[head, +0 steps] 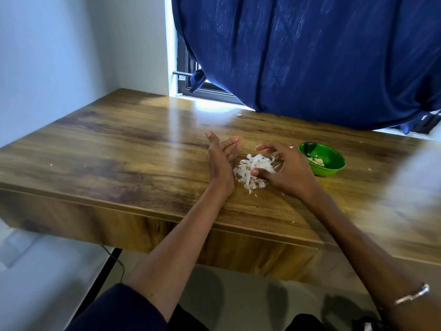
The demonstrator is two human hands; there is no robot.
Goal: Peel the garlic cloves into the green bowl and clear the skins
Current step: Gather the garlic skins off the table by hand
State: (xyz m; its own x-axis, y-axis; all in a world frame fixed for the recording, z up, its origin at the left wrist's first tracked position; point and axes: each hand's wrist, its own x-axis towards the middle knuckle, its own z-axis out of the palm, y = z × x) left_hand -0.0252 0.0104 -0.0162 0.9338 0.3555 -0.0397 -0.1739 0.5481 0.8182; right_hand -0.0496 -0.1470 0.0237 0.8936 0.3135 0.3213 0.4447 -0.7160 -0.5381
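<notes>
A heap of white garlic skins [248, 172] lies on the wooden table [119, 149] between my two hands. My left hand [220, 160] stands on its edge just left of the heap, fingers straight, palm toward the skins. My right hand [287, 168] arches over the heap's right side with spread, bent fingers, and its thumb touches the skins. It wears a ring. To the right of that hand stands the green bowl [322, 158] with several peeled cloves [316, 160] inside.
A dark blue curtain [310, 56] hangs over the window at the table's far edge and reaches down to the tabletop on the right. A few tiny skin flakes [282, 193] lie scattered. The table's near edge runs just below my wrists.
</notes>
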